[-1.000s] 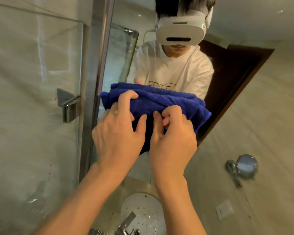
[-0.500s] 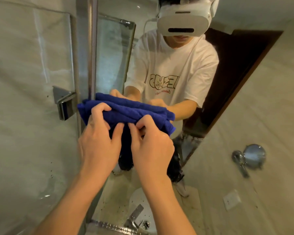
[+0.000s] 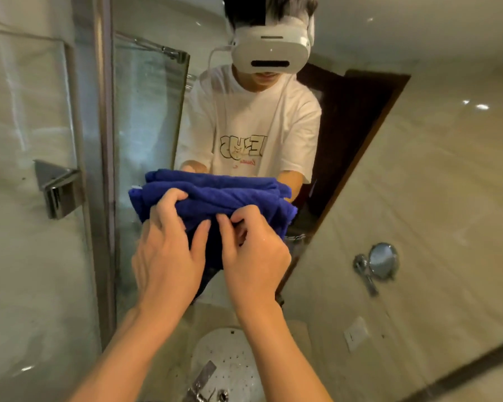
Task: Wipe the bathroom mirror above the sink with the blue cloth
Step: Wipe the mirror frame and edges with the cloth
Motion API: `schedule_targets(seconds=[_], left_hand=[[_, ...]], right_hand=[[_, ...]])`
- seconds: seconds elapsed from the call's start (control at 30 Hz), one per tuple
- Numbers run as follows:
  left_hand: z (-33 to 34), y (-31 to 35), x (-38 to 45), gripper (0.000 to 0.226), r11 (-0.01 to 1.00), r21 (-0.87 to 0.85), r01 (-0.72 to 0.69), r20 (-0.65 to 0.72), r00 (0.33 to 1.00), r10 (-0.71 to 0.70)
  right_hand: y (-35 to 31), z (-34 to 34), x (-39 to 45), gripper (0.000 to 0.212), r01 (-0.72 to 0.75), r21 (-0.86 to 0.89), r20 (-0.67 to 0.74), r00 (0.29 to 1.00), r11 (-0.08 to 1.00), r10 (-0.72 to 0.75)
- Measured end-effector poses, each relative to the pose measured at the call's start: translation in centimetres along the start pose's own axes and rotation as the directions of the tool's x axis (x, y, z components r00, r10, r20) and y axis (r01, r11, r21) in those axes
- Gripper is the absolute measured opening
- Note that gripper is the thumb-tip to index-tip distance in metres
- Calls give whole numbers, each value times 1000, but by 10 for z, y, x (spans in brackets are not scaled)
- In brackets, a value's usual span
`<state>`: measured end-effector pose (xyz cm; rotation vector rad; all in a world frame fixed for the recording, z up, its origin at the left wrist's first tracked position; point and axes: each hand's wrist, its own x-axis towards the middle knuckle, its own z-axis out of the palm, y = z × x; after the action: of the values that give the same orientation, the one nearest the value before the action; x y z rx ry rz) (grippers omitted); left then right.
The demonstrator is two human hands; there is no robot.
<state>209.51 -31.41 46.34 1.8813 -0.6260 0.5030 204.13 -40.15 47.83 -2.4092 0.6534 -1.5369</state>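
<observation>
Cloth (image 3: 215,195) (blue, bunched) gripped under both hands' fingers (image 3: 169,198).

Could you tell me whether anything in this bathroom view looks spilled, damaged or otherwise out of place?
Nothing looks damaged or askew. The only blemish is dark specks scattered over the white sink basin below. Both the left hand and right hand grip the bunched blue cloth against the mirror.
</observation>
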Motion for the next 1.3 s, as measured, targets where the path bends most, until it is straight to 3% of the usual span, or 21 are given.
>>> schedule_targets(seconds=[0.1, 0.27, 0.43, 0.57, 0.73, 0.87, 1.03, 1.3], left_hand=[[0, 13, 6, 49, 1000, -5, -10, -2, 1000, 10], [-2, 75, 44, 47, 977, -34, -211, -67, 976, 209], [7, 109, 57, 47, 956, 59, -286, -71, 954, 290], [20, 90, 33, 46, 967, 53, -247, -11, 969, 248], [32, 80, 5, 47, 976, 39, -213, 50, 976, 211], [32, 87, 4, 49, 983, 1, -185, 27, 982, 185], [36, 111, 16, 48, 967, 28, -253, -5, 967, 253], [70, 91, -35, 47, 989, 33, -143, 46, 989, 141]], right_hand=[[2, -11, 6, 23, -67, 19, -16, 998, 998, 67], [0, -56, 63, 22, -97, 39, -157, 982, 995, 102], [10, -74, 86, 17, -101, 24, -162, 981, 995, 104], [24, -54, 55, 9, -48, 0, -181, 982, 999, 47], [45, -56, 33, 14, -70, 20, -92, 993, 997, 71], [44, -64, 42, 27, -82, 57, -113, 990, 995, 88], [52, -72, 51, 19, -124, 140, -176, 973, 982, 148], [95, -67, 9, 12, -64, 80, -109, 991, 995, 73]])
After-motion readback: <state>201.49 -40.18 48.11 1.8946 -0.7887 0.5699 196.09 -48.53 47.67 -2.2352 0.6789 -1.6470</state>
